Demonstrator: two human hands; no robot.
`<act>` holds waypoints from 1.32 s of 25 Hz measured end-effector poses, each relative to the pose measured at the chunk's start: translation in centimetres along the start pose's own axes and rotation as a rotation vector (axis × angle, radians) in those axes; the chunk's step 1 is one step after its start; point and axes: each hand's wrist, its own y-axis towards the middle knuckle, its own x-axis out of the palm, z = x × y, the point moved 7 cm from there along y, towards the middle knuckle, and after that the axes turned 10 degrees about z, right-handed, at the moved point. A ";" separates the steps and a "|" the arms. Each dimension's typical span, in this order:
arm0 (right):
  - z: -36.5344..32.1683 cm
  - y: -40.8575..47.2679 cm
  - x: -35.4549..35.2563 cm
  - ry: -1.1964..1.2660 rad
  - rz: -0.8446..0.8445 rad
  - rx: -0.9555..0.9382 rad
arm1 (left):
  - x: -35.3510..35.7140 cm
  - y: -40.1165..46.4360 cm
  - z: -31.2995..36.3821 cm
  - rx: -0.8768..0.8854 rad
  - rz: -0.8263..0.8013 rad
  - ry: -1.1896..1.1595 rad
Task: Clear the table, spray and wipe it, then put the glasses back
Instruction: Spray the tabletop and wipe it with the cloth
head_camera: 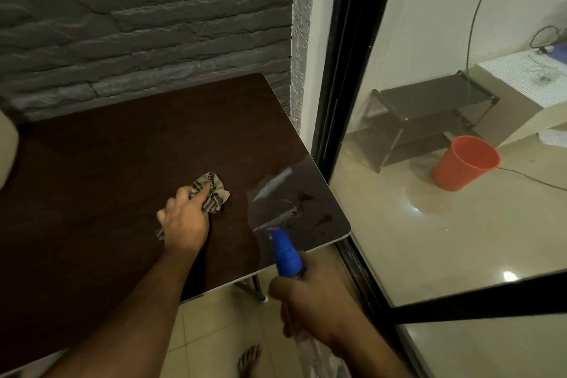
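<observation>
A dark brown table (107, 163) fills the left and middle of the view, with no glasses on it. My left hand (184, 218) grips a crumpled striped cloth (211, 190) and presses it on the tabletop near the middle. My right hand (310, 294) holds a spray bottle with a blue nozzle (287, 255) just off the table's near right corner, the nozzle aimed over the table. A wet, shiny patch (291, 202) covers the tabletop by that corner.
A grey stone wall (138, 24) backs the table. A black-framed glass door (343, 101) stands right of it. Beyond the glass are an orange bucket (466, 163) and a low dark rack (429, 120). A bare foot (250, 359) is on the tiled floor.
</observation>
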 end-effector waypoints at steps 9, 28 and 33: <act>-2.2 4.4 -6.5 0.143 0.161 -0.059 | 0.1 -0.1 0.0 0.020 0.030 -0.019; -1.9 4.4 -6.8 0.291 0.164 -0.109 | 0.1 -6.7 6.1 0.418 -0.047 -0.051; -1.5 5.7 -6.9 0.318 0.164 -0.098 | 2.2 5.4 8.3 0.066 -0.036 -0.027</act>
